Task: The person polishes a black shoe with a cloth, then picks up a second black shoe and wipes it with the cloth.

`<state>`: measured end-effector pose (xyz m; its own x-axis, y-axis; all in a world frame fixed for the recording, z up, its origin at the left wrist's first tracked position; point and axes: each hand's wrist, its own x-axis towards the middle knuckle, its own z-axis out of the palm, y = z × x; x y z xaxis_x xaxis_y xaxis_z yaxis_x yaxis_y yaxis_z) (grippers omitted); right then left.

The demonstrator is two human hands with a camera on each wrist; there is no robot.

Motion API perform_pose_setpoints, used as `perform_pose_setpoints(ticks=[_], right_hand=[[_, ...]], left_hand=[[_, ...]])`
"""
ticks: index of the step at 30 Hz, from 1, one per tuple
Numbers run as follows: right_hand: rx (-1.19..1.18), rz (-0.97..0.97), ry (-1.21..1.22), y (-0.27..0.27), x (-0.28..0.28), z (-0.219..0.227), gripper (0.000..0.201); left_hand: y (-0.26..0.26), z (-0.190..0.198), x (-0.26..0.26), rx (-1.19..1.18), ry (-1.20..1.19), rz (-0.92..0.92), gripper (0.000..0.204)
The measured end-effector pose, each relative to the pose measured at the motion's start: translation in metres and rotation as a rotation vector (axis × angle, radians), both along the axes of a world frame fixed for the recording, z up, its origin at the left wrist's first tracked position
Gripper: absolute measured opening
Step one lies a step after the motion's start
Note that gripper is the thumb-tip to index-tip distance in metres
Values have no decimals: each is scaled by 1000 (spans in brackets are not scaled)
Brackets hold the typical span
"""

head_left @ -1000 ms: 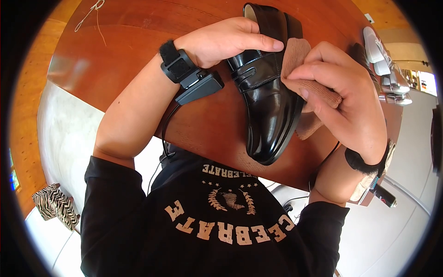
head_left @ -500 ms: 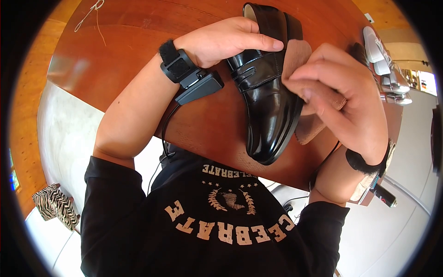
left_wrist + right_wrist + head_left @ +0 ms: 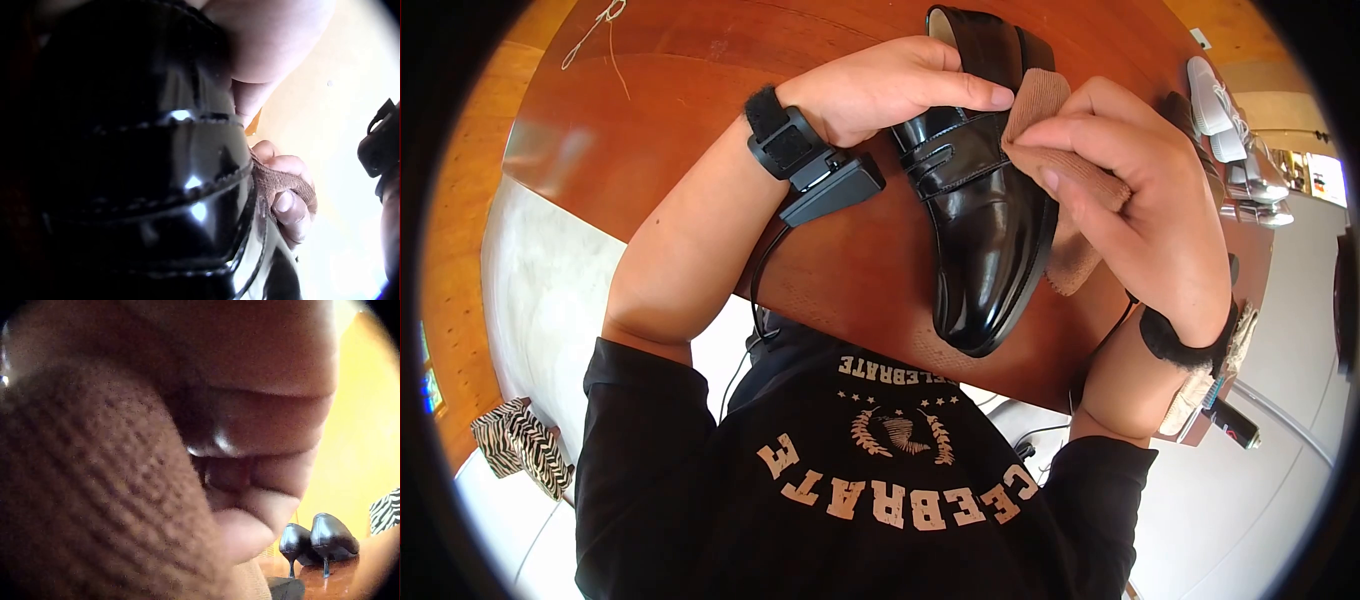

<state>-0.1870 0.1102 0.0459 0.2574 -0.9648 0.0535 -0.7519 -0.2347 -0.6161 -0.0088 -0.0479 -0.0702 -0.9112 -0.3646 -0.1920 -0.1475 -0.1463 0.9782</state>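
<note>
A glossy black leather shoe (image 3: 985,250) with a strap across it is held over the table, its toe toward the person. My left hand (image 3: 890,88) grips it near the opening, the thumb laid across the upper and the other fingers hidden behind. Between thumb and fingers, my right hand (image 3: 1155,195) pinches a brown ribbed cloth (image 3: 1040,100) at the shoe's right side. One end of the cloth hangs below that hand. In the left wrist view, the folded cloth (image 3: 284,182) lies right at the shoe's edge.
The reddish-brown wooden table (image 3: 690,60) carries white sneakers (image 3: 1215,110) and shiny heeled shoes (image 3: 1262,180) at the right. Black high heels (image 3: 331,534) show in the right wrist view. A loose string (image 3: 595,35) lies at the upper left. Zebra-striped fabric (image 3: 525,445) is at lower left.
My right hand dipped slightly with the cloth, then came back up and left along the shoe's side. The left hand and the shoe stay in place.
</note>
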Motion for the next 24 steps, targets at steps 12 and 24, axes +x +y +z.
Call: perform_pose_setpoints(ticks=[12,24], right_hand=[[105,35,-58,1,2,4,22],[-42,1,9,-4,0,-4,22]], left_hand=[[1,2,0,39,-8,-2,35],[2,4,1,24,5,-13,34]])
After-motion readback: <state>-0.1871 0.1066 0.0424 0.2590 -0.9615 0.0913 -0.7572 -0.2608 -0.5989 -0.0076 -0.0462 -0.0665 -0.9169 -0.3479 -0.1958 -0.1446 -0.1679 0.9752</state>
